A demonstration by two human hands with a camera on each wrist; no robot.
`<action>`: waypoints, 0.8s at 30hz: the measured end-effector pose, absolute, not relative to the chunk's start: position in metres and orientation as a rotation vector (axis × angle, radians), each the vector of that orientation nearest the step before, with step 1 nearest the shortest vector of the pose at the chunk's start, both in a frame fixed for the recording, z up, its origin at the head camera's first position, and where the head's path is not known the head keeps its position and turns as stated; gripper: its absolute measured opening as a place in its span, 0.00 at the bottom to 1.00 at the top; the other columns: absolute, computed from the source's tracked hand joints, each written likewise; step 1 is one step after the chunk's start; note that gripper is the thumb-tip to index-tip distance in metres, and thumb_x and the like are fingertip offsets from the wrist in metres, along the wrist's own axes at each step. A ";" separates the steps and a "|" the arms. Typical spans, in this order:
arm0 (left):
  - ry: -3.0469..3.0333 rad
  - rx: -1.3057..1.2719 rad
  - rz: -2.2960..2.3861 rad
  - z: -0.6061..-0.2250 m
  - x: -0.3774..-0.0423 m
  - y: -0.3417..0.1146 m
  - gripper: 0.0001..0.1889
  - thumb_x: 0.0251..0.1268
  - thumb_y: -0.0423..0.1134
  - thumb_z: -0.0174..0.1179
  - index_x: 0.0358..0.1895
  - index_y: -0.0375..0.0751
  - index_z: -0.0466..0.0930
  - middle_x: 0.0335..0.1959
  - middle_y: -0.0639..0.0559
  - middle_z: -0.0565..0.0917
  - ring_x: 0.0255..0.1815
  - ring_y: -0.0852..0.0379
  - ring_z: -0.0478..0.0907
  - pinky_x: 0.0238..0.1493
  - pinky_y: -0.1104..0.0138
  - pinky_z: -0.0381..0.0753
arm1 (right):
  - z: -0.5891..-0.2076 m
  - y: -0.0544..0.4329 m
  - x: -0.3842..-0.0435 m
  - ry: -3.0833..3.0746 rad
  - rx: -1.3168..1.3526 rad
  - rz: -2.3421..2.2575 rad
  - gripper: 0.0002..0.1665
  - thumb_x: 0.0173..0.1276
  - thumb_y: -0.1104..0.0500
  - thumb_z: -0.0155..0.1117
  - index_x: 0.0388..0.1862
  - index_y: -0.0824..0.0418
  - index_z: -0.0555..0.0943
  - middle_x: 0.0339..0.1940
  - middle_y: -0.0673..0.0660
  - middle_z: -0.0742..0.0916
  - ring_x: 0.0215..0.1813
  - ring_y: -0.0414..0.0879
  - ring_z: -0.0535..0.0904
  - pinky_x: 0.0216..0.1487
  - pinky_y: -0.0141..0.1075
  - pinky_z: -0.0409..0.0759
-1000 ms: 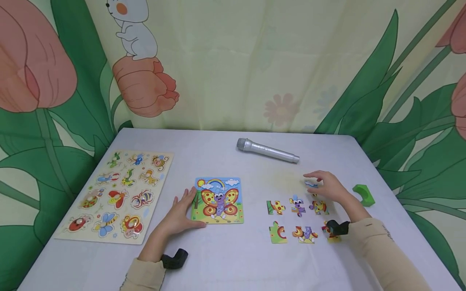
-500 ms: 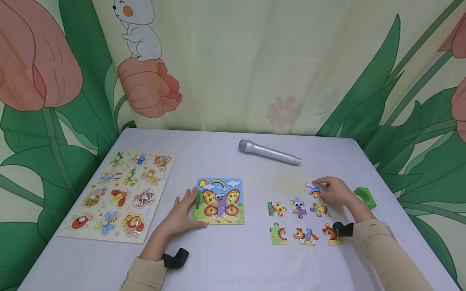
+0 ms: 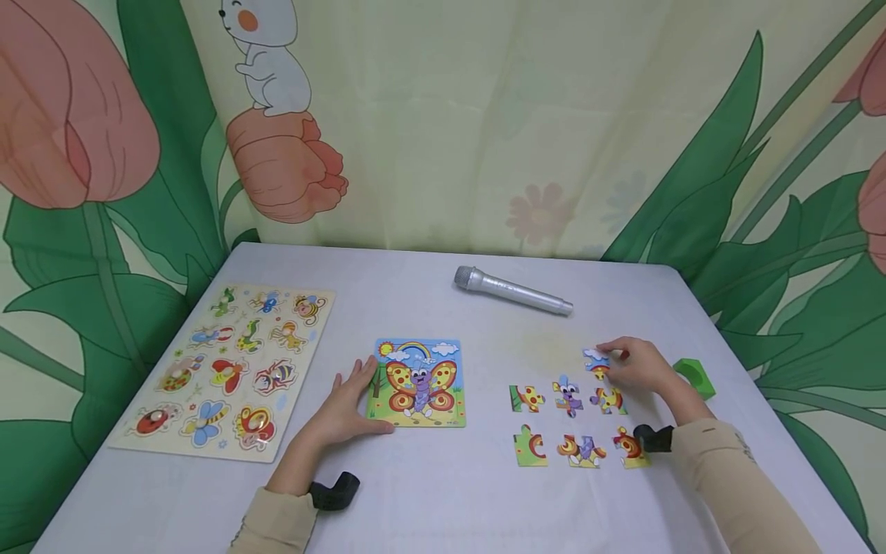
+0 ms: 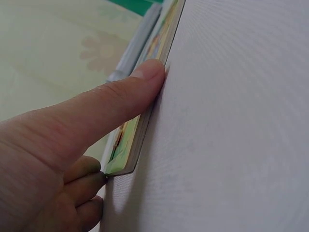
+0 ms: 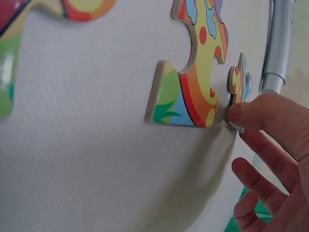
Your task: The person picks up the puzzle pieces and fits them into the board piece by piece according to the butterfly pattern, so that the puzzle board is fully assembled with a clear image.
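My left hand lies at the left side of a square butterfly picture board. In the left wrist view the thumb touches the board's near edge, with the other fingers by its corner. My right hand pinches a jigsaw piece with clouds and a yellow-orange pattern by its right side. In the right wrist view, thumb and index finger meet at that piece, and the other fingers hang loosely curled. Just below it lies a yellow-orange wing piece.
Several more butterfly jigsaw pieces lie in rows nearer me. A silver microphone lies farther back. To the right of my hand sits a green block. A large insect puzzle board covers the table's left.
My right hand has shifted slightly right, and the clouded piece, mostly covered a second ago, now shows with finger and thumb at its side. The left hand stays at the board.
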State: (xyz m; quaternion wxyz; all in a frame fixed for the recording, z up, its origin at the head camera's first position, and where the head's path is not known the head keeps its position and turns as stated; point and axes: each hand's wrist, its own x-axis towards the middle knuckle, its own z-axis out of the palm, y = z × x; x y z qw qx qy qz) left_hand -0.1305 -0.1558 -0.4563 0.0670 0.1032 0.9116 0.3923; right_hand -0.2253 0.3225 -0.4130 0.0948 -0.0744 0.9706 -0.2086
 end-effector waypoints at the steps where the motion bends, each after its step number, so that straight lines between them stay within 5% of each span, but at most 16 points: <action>1: 2.748 0.312 1.181 -0.456 -0.131 -0.156 0.59 0.35 0.50 0.74 0.70 0.32 0.47 0.72 0.41 0.48 0.72 0.44 0.38 0.69 0.50 0.29 | -0.413 0.323 -0.225 2.879 -0.222 -0.618 0.29 0.53 0.62 0.68 0.55 0.67 0.75 0.49 0.69 0.77 0.43 0.58 0.70 0.38 0.44 0.77; 11: 2.752 0.316 1.174 -0.455 -0.131 -0.156 0.59 0.36 0.50 0.74 0.70 0.32 0.47 0.72 0.40 0.48 0.72 0.44 0.38 0.69 0.50 0.29 | -0.404 0.311 -0.226 2.889 -0.296 -0.661 0.26 0.52 0.61 0.69 0.51 0.68 0.78 0.49 0.68 0.78 0.42 0.56 0.71 0.33 0.36 0.75; 24: 2.747 0.319 1.187 -0.456 -0.130 -0.156 0.58 0.36 0.50 0.74 0.70 0.32 0.47 0.72 0.41 0.48 0.72 0.44 0.38 0.69 0.50 0.29 | -0.405 0.268 -0.226 2.887 -0.582 -0.726 0.22 0.52 0.64 0.69 0.48 0.65 0.81 0.46 0.63 0.79 0.42 0.54 0.73 0.35 0.38 0.74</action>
